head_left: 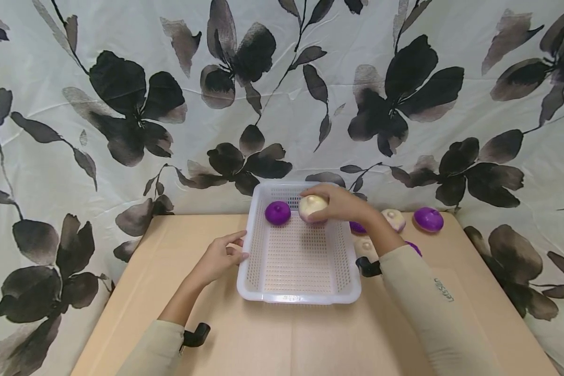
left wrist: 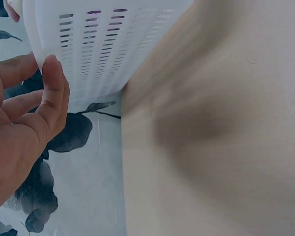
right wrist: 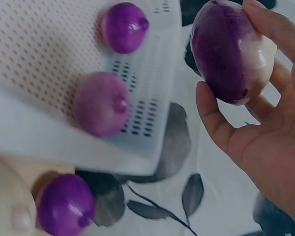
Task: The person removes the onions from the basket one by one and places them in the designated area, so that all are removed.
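Note:
A white perforated plastic basket (head_left: 298,298) stands on the table. My left hand (head_left: 220,257) pinches its left rim between thumb and fingers, also seen from below in the left wrist view. My right hand (head_left: 342,202) holds a purple-and-white turnip (right wrist: 231,51) above the basket's back right part, its pale side facing up in the head view. A bright purple round vegetable (head_left: 278,213) sits at the basket's back left. Another, pinkish-purple vegetable (right wrist: 102,104) lies in the basket in the right wrist view; the head view hides it behind the held turnip and hand.
Right of the basket are several more, among them a pale one (head_left: 394,220) and a purple one (head_left: 429,220), some partly covered by my right forearm. A flower-printed cloth (head_left: 319,156) hangs behind the wooden table (head_left: 244,344).

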A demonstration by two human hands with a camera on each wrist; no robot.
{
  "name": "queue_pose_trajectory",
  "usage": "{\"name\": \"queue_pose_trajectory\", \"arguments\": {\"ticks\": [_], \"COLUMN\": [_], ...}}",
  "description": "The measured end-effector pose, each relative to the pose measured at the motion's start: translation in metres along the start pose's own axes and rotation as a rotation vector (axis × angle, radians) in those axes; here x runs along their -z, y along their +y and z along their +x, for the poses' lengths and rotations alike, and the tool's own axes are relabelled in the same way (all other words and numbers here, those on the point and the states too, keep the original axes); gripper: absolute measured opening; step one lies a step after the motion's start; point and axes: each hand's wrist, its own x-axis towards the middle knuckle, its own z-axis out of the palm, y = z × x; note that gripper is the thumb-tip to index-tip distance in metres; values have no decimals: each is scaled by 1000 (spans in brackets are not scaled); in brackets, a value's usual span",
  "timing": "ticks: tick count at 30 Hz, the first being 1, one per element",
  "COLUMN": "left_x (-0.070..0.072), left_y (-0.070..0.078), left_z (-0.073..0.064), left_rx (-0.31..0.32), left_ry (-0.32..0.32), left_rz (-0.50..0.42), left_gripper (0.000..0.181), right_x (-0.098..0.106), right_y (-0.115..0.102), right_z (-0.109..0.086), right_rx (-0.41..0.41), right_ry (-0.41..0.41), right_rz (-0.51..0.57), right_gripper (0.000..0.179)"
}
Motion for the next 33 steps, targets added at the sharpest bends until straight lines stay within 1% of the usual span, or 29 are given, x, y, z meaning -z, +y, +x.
{"name": "queue_pose_trajectory", "arguments": {"ticks": [2,5,8,13,18,21,25,30,33], "left_x": [0,1,2,3,4,3,2,2,2], "left_y": [0,1,0,1,1,1,1,1,0], "left_z": [0,0,0,-1,-2,0,0,0,1], "left_rx": [-3,-3,-2,0,9,8,14,16,13], "left_ry": [-3,-2,0,-9,-4,-4,-2,-3,0], "left_rz": [-2,-2,-6,-10,-13,-18,-15,-15,-15], "left_gripper": [65,64,64,65,64,65,65,65,64], "right_x": [8,19,27,36,46,55,64,71,74], "right_y": [0,1,3,17,35,47,66,90,106], "right_z": [-7,-20,-33,-55,-80,-98,-124,-154,-167], "right_rx": [-4,-50,-74,-96,-134,-160,-190,-275,-310], "right_ry": [26,58,96,170,250,306,350,388,387], "right_rz": [16,45,64,58,54,28,-13,-26,-33], "right_gripper": [63,62,64,66,67,68,68,69,72]}}
